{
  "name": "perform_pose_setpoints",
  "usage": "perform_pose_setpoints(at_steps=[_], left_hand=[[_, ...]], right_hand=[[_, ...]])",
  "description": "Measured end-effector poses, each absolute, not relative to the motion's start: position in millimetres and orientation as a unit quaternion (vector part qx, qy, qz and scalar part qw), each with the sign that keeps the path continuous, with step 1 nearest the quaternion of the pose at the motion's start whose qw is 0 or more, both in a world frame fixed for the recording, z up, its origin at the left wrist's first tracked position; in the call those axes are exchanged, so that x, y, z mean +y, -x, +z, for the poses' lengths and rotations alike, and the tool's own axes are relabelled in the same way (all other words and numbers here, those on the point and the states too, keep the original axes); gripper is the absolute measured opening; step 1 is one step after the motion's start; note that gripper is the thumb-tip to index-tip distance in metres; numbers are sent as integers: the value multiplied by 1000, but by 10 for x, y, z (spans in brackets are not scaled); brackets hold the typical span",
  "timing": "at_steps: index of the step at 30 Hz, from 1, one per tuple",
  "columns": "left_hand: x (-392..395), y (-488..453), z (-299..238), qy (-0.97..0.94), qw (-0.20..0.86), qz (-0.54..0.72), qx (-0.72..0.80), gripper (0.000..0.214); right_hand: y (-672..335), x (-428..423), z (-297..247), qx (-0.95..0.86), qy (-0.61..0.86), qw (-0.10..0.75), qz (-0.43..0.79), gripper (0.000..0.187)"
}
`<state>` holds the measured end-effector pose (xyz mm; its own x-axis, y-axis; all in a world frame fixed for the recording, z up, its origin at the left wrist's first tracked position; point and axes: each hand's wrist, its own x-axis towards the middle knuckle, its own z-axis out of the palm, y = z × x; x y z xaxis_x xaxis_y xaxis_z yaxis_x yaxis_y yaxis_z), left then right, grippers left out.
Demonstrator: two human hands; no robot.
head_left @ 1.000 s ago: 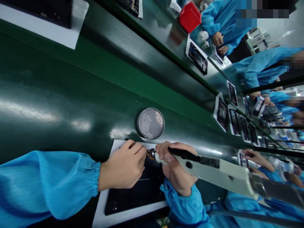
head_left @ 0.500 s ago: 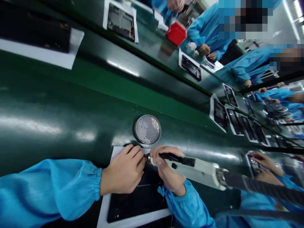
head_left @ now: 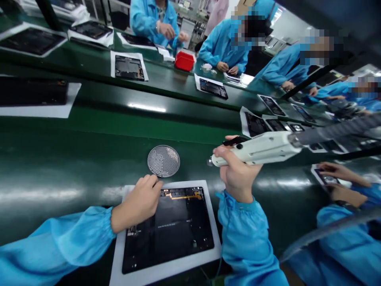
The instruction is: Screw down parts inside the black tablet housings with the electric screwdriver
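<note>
A flat black device panel (head_left: 168,234) with a gold flex strip (head_left: 181,195) lies on a white paper sheet (head_left: 172,263). The left hand (head_left: 138,202) rests empty, fingers together, at its top edge; the right hand (head_left: 238,171) grips a white electric screwdriver (head_left: 256,149) off the panel.

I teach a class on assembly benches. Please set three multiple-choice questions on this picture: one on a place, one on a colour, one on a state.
1. Where is the left hand? A) at the upper edge of the black panel B) on the round mesh tray C) up by the head
2. What colour is the bin on the far bench? A) blue B) red C) white
3. How is the electric screwdriver in the right hand? A) lying flat B) held up, tip clear of the panel C) pressed onto the panel

Answers: 1 A, fingers lie at the panel's edge. 2 B, the bin shows red. 3 B, the tip points beyond the panel.
</note>
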<state>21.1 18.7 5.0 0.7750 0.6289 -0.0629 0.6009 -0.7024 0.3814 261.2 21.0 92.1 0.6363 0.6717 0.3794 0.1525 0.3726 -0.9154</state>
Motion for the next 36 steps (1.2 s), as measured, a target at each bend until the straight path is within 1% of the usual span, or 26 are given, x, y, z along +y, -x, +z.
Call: perform_pose_setpoints(at_steps=[2, 4, 7, 9, 12, 15, 17, 19, 20, 22, 24, 25, 28, 29, 33, 34, 36], left_hand=[[150, -227, 19, -932, 140, 15, 333, 27], [62, -195, 9, -940, 93, 23, 327, 29], [-9, -71, 99, -947, 58, 89, 302, 35], [127, 2, 253, -950, 43, 125, 284, 36], [748, 1, 616, -946, 0, 121, 300, 25], [1716, -121, 1025, -922, -28, 81, 377, 24], [2342, -229, 1250, -909, -48, 84, 406, 24], [2808, -334, 1392, -896, -64, 87, 431, 20], [2962, -382, 1422, -888, -71, 87, 445, 17], [3106, -470, 1396, -875, -83, 83, 470, 25], [3064, -557, 1282, -872, -88, 72, 476, 31], [2987, -605, 1211, -877, -86, 64, 468, 30], [2593, -763, 1059, -912, -63, 32, 403, 15], [2412, -816, 1057, -927, -49, 23, 370, 15], [1504, -910, 1353, -975, 17, 24, 218, 19], [1259, -878, 1469, -982, 35, 44, 181, 20], [806, -725, 1669, -983, 99, 134, 82, 24]], right_hand=[[-2720, 210, 901, -384, 533, 738, 152, 22], [-2820, 189, 941, -382, 530, 746, 131, 21], [-2960, 115, 1087, -358, 514, 771, 110, 26], [-3046, 55, 1189, -333, 496, 796, 99, 26], [-3155, 0, 1282, -295, 473, 827, 80, 28], [-3232, 9, 1265, -273, 468, 838, 64, 29], [-3270, 35, 1196, -279, 477, 831, 69, 31], [-3300, 65, 1101, -298, 498, 810, 82, 34], [-3311, 80, 1052, -308, 511, 797, 90, 34], [-3322, 111, 966, -322, 531, 777, 102, 32], [-3321, 145, 911, -335, 544, 761, 109, 33], [-3316, 165, 896, -344, 551, 752, 110, 33], [-3279, 233, 881, -374, 579, 715, 114, 36], [-3258, 259, 877, -383, 587, 703, 122, 38], [-3145, 365, 816, -425, 600, 648, 199, 47], [-3114, 386, 792, -440, 598, 632, 222, 48], [-3059, 415, 748, -471, 593, 600, 259, 49]])
